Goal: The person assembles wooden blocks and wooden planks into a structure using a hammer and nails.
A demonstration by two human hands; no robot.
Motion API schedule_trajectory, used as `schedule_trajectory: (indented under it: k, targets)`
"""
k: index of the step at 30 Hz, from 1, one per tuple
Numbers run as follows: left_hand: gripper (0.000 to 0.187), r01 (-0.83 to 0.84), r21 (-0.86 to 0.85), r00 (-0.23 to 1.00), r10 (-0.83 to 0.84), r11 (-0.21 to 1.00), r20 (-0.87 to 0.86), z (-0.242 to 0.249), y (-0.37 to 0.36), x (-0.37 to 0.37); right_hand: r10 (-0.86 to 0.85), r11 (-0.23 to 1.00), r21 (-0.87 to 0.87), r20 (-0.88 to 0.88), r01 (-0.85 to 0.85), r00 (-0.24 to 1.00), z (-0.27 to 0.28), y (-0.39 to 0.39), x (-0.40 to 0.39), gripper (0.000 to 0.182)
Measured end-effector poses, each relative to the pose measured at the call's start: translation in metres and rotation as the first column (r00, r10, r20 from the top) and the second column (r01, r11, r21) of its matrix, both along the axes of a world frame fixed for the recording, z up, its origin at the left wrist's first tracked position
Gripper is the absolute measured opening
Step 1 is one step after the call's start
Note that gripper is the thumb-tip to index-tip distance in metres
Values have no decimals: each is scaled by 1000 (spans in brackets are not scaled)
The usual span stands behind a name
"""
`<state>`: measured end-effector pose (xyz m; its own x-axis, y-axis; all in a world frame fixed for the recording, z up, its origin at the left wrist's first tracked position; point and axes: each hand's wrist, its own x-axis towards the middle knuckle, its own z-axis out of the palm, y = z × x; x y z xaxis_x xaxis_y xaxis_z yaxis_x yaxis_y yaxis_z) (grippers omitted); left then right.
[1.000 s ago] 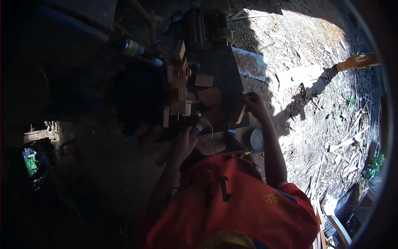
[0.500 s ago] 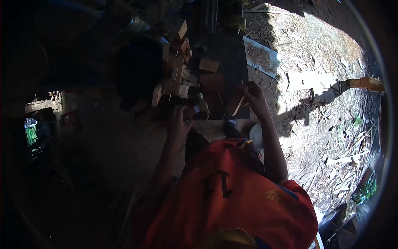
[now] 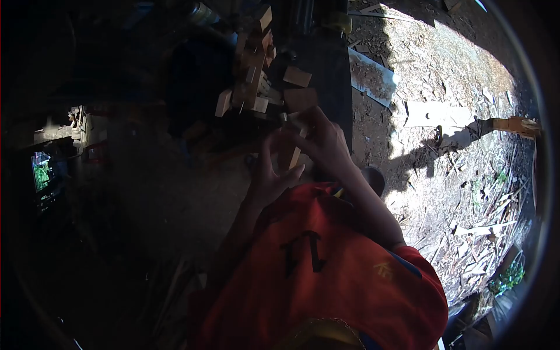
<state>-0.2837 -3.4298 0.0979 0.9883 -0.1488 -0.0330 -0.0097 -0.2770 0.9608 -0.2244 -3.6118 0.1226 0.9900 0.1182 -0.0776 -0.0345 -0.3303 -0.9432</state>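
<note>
In front of my body, my right hand (image 3: 329, 146) has its fingers closed on the upper part of a small wooden block (image 3: 290, 157), which is tilted. My left hand (image 3: 269, 172) curves round the same block from the left, thumb along its lower end and fingers near its upper end. Shadow partly hides the left fingertips. Just beyond the hands, a wooden assembly (image 3: 251, 79) with thin pins and short cross blocks stands on the dark tabletop (image 3: 332, 76). Two loose wooden blocks, one near (image 3: 300, 98) and one farther (image 3: 297, 76), lie to its right.
A dark machine part with metal cylinders (image 3: 301, 16) stands at the far end of the table. Right of the table edge lie a pale board (image 3: 373, 76), wood scraps (image 3: 478, 227) and a wooden post (image 3: 516, 125). The left side is in deep shadow.
My right hand has moved left with its wooden piece and now meets my left hand. My left hand has shifted right and turned, its thumb now stretched out. The view has shifted slightly.
</note>
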Motion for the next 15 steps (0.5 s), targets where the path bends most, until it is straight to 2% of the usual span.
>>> schedule_trajectory:
  k: [2, 6, 9, 10, 12, 13, 15]
  targets:
    - [72, -45, -45, 996, 41, 998, -75, -2, -2, -4, 64, 997, -49, -9, -64, 998, 2, 11, -3, 49]
    - [61, -152, -66, 978, 140, 986, -153, -11, 8, -12, 250, 968, 24, -44, -249, 967, 20, 22, 1, 59]
    - [50, -308, -61, 945, 298, 949, -133, -17, 17, -16, 147, 985, 64, 189, -161, 971, 18, 26, 15, 74]
    - [46, -365, -53, 927, 357, 929, -116, -18, 19, -17, 92, 995, -6, 326, -95, 941, 17, 27, 24, 78]
    - [42, -408, -150, 905, 378, 901, -194, -7, 27, -16, 12, 992, -110, 588, 65, 809, 19, 29, 45, 86]
    - [40, -428, -197, 894, 382, 882, -232, -3, 30, -16, 38, 997, -80, 494, 1, 868, 22, 29, 50, 96]
    - [37, -455, -199, 887, 424, 868, -182, -1, 33, -15, 64, 994, -113, 542, -2, 838, 15, 35, 65, 103]
